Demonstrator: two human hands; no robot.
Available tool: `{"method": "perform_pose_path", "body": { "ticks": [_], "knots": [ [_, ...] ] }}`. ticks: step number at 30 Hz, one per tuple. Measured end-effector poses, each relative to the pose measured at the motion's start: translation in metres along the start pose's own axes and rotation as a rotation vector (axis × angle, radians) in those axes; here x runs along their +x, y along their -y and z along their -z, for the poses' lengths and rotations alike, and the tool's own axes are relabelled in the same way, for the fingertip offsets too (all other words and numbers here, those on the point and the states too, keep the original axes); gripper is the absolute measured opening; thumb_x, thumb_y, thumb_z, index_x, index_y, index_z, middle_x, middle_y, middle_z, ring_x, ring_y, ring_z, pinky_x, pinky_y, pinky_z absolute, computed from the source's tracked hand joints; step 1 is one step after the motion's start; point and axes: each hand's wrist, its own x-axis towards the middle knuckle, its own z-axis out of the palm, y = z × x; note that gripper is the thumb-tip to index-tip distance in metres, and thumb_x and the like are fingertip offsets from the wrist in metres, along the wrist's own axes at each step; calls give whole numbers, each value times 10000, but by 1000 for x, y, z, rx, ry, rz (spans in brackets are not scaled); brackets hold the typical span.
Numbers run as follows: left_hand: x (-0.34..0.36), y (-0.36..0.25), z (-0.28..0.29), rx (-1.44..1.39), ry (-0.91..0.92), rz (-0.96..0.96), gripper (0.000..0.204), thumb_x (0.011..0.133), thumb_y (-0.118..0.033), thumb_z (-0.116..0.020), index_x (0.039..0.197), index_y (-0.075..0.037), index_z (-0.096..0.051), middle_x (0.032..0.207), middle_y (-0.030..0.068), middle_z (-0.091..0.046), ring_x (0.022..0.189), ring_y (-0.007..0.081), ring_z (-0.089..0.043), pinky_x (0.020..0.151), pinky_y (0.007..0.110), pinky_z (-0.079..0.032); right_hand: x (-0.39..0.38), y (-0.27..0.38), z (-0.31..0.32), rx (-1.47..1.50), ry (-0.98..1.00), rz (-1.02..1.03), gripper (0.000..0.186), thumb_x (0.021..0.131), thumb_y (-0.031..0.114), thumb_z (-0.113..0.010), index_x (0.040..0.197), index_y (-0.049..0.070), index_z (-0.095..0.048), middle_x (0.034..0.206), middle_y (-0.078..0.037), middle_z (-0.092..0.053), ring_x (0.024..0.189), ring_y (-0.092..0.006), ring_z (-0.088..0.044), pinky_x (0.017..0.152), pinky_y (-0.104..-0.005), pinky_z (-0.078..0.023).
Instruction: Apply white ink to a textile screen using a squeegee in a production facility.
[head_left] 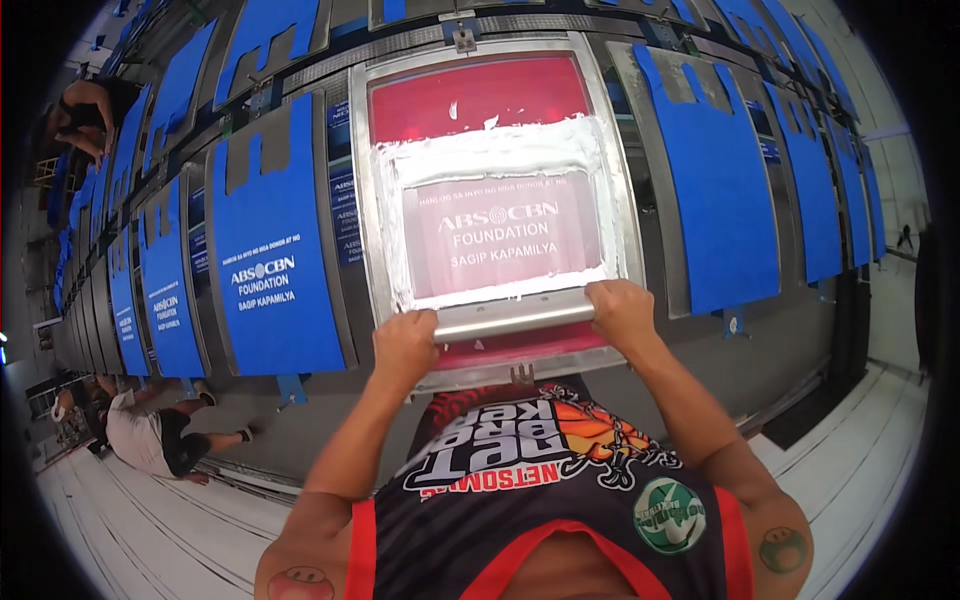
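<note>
Both L hand (405,350), R hand (622,316) clench squeegee (512,317) over inky screen (470,100); blue bags (280,205); wht flr (850,400).

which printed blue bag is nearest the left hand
The largest-looking printed bag, just left of the metal frame; other printed bags lie farther from the left hand.
</note>
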Motion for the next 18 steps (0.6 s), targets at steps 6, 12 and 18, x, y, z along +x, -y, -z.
{"method": "perform_pose_path", "body": {
  "ticks": [6, 12, 18],
  "knots": [
    [153, 56, 35, 86, -109, 67, 161, 751, -186, -633, 885, -104, -666, 844, 147, -678, 792, 322, -665, 665, 459, -524, 166, -38, 29, -161, -138, -9, 124, 769, 175, -576, 849, 120, -653, 741, -125, -670, 716, -299, -676, 610, -438, -521],
    [243, 5, 55, 279, 3, 72, 434, 659, -333, -764, 1022, -111, -680, 945, 133, -690, 928, 323, -652, 797, 437, -521, 183, -39, 45, -101, -730, 95, 331, 670, 266, -768, 917, 78, -651, 863, -145, -659, 867, -321, -627, 741, -437, -491],
    [263, 28, 84, -77, 102, -125, 455, 634, -346, -796, 1026, -140, -691, 972, 126, -687, 926, 309, -648, 799, 425, -514, -44, 59, 15, 537, 765, -196, 638, 821, 600, -558, 956, -11, -687, 959, -252, -656, 896, -370, -639, 803, -444, -490]
  ]
}}
